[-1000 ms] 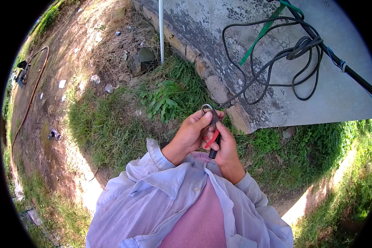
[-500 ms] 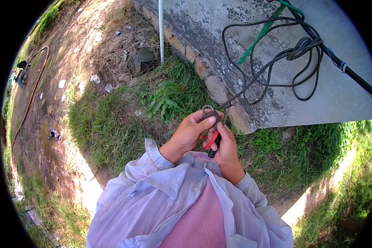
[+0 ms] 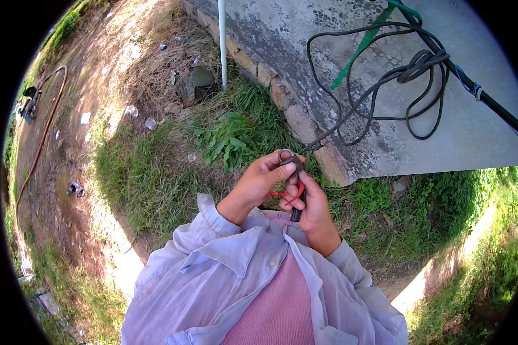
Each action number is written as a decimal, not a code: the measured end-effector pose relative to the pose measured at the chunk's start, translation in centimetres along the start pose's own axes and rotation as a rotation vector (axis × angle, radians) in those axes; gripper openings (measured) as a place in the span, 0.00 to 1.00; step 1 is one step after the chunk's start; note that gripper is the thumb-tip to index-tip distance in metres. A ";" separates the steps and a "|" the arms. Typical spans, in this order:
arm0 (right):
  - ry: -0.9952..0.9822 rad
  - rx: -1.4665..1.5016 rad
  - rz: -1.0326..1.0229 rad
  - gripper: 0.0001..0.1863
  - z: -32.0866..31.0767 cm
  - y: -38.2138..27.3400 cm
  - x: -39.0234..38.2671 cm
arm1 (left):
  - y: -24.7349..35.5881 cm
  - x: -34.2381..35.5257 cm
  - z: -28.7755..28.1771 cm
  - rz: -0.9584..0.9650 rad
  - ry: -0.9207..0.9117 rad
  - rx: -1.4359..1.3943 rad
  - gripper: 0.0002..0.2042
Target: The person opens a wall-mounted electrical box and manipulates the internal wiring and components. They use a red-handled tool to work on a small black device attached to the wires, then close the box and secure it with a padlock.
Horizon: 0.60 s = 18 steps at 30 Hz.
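Observation:
Close in front of my chest, my left hand (image 3: pixel 259 183) is closed, pinching the dark end of a black cable (image 3: pixel 360 103) between thumb and fingers. A small dark ring (image 3: pixel 285 154) stands out above that thumb. My right hand (image 3: pixel 316 213) is closed beside it, touching the left fingers, with a thin red strip (image 3: pixel 298 194) between its thumb and fingers. One tail of the strip sticks out toward the left hand. A short black cylinder (image 3: pixel 296 215) shows below the right fingers. How the strip passes around the cable end is hidden by the fingers.
The cable lies in loose loops on the grey concrete slab (image 3: pixel 477 144), by a black pole (image 3: pixel 498 107) and a green strap (image 3: pixel 357 54). A white pole (image 3: pixel 223 43) rises by the stone edge. Grass surrounds me; a brown hose (image 3: pixel 42 138) lies far left.
Both hands stay together and have barely shifted. The red strip has changed shape: a separate tail now shows on its left side.

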State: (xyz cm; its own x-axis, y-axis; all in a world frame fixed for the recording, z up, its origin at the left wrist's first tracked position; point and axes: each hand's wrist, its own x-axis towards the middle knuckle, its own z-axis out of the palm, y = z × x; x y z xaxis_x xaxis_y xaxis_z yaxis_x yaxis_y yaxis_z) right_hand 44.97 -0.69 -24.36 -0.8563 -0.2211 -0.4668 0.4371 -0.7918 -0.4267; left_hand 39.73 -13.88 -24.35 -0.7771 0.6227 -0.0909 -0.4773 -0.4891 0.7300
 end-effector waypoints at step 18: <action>0.063 -0.103 -0.131 0.14 0.0 0.1 0.6 | -0.6 1.1 0.3 0.061 0.211 -0.183 0.16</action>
State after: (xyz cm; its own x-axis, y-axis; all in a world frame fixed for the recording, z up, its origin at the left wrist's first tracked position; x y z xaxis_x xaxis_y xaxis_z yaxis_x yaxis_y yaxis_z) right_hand 44.52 -0.89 -24.61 -0.8902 -0.0808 -0.4483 0.3514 -0.7481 -0.5629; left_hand 39.29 -12.69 -24.71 -0.8656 0.4576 -0.2034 -0.4784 -0.6354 0.6062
